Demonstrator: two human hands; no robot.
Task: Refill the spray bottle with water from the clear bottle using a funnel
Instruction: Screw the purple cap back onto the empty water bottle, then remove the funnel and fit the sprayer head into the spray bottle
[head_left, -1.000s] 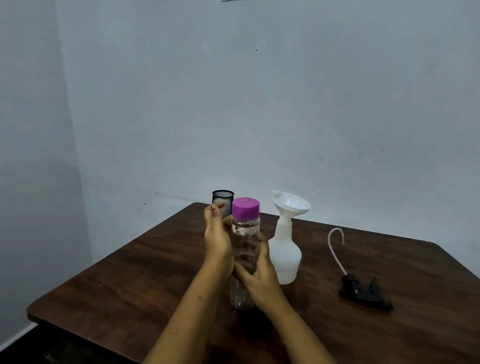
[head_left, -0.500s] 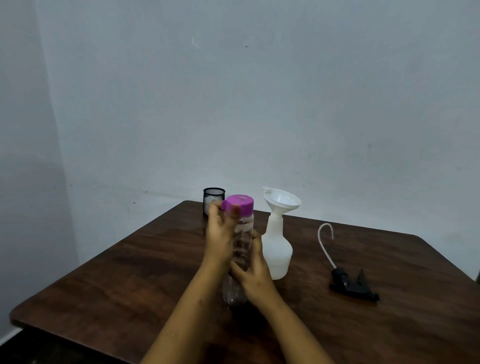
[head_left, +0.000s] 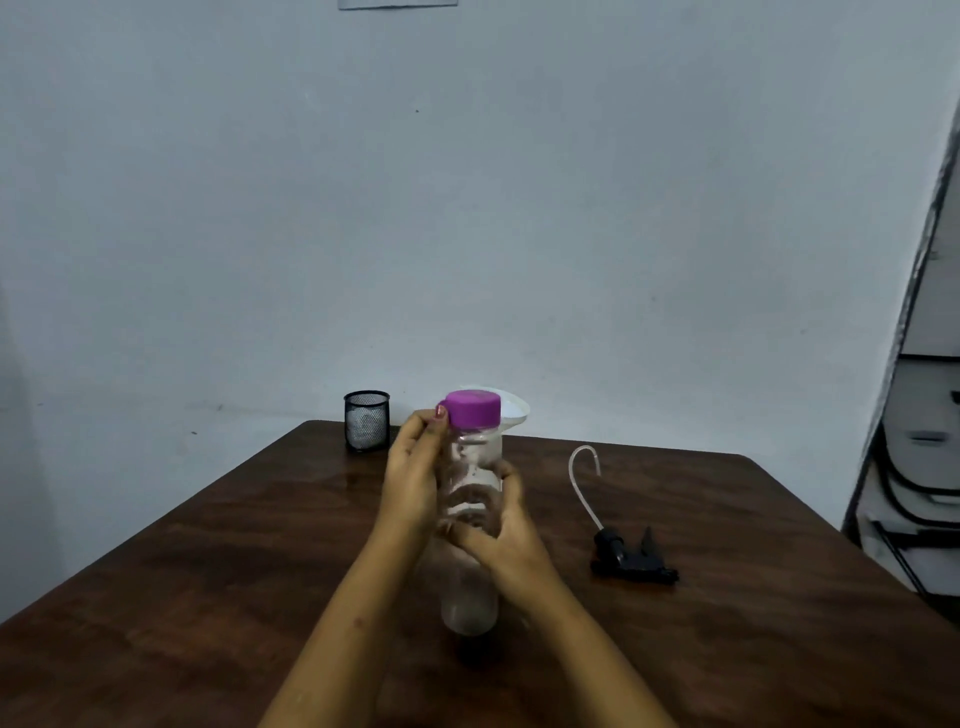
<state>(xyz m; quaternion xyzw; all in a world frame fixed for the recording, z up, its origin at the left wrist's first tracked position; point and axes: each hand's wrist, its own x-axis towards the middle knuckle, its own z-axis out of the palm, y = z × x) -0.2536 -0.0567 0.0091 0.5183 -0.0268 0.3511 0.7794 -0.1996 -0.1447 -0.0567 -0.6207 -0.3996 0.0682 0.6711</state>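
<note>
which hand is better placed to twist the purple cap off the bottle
Left: the left hand has its fingertips on the cap, while the right hand grips the bottle at its middle and steadies it.

Dim, bluish, even light; soft focus throughout, edges bowed, faint sheen on the table (head_left: 727, 649).

One table (head_left: 208, 571) holds one clear bottle (head_left: 475, 467) with one purple cap (head_left: 474, 410), one mesh cup (head_left: 367, 421) far left and one spray head (head_left: 631, 558) right. One funnel (head_left: 517, 415) shows behind. Two hands: left hand (head_left: 415, 478), right hand (head_left: 504, 540).
</note>
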